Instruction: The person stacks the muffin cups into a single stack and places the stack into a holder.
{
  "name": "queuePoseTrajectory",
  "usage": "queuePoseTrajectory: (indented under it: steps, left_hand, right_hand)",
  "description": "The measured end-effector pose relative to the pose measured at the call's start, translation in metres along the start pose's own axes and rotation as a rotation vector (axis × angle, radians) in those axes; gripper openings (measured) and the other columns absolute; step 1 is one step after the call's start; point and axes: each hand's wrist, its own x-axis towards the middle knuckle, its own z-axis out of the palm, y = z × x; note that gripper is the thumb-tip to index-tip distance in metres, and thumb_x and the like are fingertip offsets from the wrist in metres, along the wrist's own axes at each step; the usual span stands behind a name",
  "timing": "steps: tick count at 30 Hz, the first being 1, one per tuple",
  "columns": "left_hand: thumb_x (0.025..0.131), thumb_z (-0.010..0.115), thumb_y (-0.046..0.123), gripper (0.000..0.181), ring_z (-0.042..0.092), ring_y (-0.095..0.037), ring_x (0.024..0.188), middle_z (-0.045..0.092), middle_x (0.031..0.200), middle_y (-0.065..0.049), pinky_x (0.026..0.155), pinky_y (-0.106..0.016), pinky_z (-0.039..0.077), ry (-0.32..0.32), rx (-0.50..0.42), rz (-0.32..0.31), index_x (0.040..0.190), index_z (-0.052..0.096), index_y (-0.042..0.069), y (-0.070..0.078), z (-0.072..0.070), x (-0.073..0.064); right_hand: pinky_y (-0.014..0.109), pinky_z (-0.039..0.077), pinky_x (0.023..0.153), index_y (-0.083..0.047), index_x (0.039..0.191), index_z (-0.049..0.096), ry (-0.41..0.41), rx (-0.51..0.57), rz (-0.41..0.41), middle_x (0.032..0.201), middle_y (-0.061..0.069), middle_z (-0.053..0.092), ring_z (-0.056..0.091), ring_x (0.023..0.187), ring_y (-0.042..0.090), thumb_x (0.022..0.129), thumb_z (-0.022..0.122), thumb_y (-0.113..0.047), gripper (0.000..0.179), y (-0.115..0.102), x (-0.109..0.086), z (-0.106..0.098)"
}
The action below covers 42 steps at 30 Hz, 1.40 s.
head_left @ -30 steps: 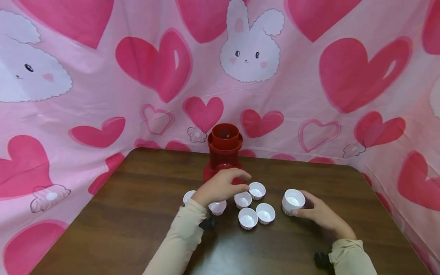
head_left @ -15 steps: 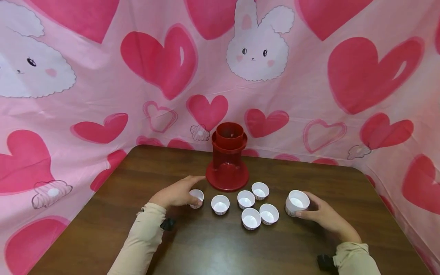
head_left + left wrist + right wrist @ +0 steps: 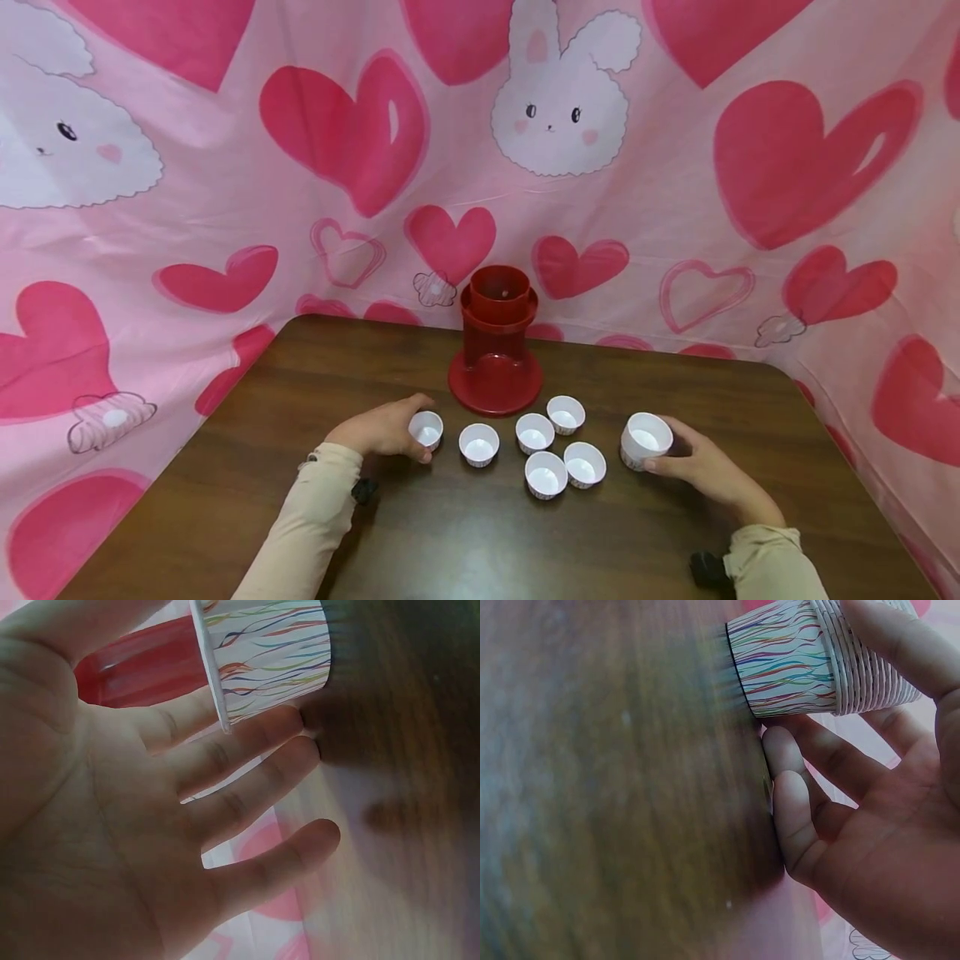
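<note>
White stack [image 3: 637,447] stays gripped by right fingers [image 3: 670,467]; left fingers [image 3: 415,450] narrow round a cup [image 3: 427,428].

Brown wood-grain worktop [image 3: 570,550]: smooth, softly glossy
Small round white paper cups [image 3: 479,448]: smooth
Red cylindrical plastic stand [image 3: 493,343]: smooth, glossy
Pink heart-print cloth backdrop [image 3: 453,154]: matt, wrinkled

Tabletop [image 3: 472,542] glare (soft), wrist views dim
</note>
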Motion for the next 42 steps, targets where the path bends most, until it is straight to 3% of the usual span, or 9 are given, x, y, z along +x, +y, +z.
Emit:
queuePoseTrajectory:
  steps: [9, 21, 31, 37, 42]
  left_hand:
    - [0.076, 0.090, 0.020, 0.059, 0.059, -0.025, 0.098, 0.065, 0.108, -0.006, 0.092, -0.051, 0.048, 0.042, 0.005, 0.012, 0.125, 0.060, 0.010, -0.003, -0.002, 0.001]
    - [0.083, 0.085, 0.026, 0.070, 0.060, -0.030, 0.111, 0.063, 0.129, -0.018, 0.102, -0.053, 0.045, 0.118, 0.026, 0.054, 0.139, 0.055, -0.004, -0.010, -0.006, 0.006]
    - [0.088, 0.081, 0.027, 0.069, 0.054, -0.035, 0.124, 0.058, 0.137, -0.020, 0.106, -0.056, 0.040, 0.179, -0.043, 0.085, 0.143, 0.053, -0.003, -0.007, -0.009, 0.003]
    - [0.087, 0.081, 0.029, 0.069, 0.055, -0.034, 0.123, 0.058, 0.138, -0.018, 0.105, -0.056, 0.042, 0.220, -0.082, 0.110, 0.143, 0.053, 0.000, -0.007, -0.012, 0.002]
    - [0.088, 0.080, 0.029, 0.069, 0.054, -0.035, 0.125, 0.056, 0.141, -0.017, 0.106, -0.056, 0.041, 0.252, -0.095, 0.120, 0.144, 0.053, 0.001, -0.005, -0.014, 0.001]
  right_hand:
    - [0.024, 0.044, 0.089, 0.005, 0.142, 0.047, 0.002, -0.023, -0.041, 0.123, 0.018, 0.061, 0.055, 0.108, 0.008, 0.088, 0.078, -0.009, 0.064, 0.002, 0.000, 0.000]
    - [0.031, 0.045, 0.092, 0.003, 0.143, 0.047, -0.001, -0.055, -0.028, 0.126, 0.017, 0.060, 0.055, 0.113, 0.017, 0.089, 0.077, -0.013, 0.065, 0.003, 0.002, -0.001]
    - [0.030, 0.045, 0.092, 0.003, 0.144, 0.046, -0.007, -0.028, -0.028, 0.126, 0.017, 0.060, 0.055, 0.112, 0.016, 0.089, 0.077, -0.012, 0.064, 0.006, 0.000, -0.001]
    - [0.029, 0.045, 0.091, 0.004, 0.144, 0.046, -0.005, -0.020, -0.025, 0.127, 0.018, 0.060, 0.056, 0.112, 0.016, 0.089, 0.077, -0.012, 0.065, 0.006, -0.001, 0.000]
    - [0.040, 0.045, 0.094, 0.003, 0.144, 0.046, -0.002, -0.044, -0.023, 0.127, 0.017, 0.060, 0.054, 0.114, 0.024, 0.089, 0.078, -0.014, 0.066, 0.004, 0.001, 0.000]
